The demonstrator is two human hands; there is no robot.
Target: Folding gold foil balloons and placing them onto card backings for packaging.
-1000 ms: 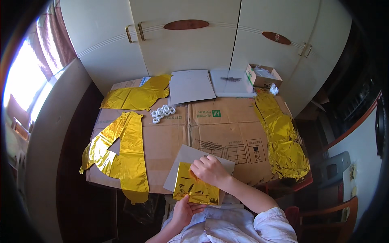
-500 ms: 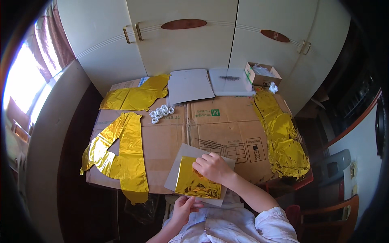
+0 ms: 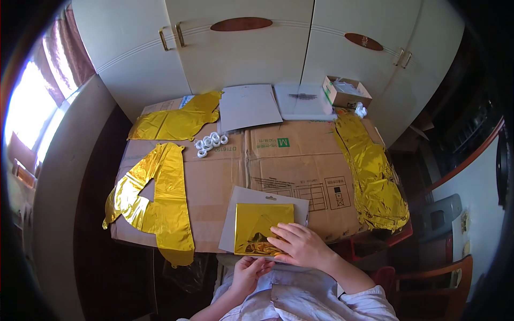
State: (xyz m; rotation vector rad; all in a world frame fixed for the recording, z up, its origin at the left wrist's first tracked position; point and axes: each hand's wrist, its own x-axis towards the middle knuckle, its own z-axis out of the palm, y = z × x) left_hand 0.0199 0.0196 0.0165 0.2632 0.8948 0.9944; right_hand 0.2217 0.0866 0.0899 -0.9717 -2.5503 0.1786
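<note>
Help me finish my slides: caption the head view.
Right hand on gold foil atop grey card, left hand by the near edge.

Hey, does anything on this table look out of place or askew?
Two mild things. The gold foil piece with the triangular hole has its lower end sticking out past the front edge of the cardboard. And the gray card sits at a slant under the folded gold foil, not square with it.

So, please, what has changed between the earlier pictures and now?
The right hand has moved nearer the person, onto the lower right of the folded gold foil, opening from a curled shape. The left hand no longer overlaps the foil. The white rolls and other gold foil pieces stayed.
</note>
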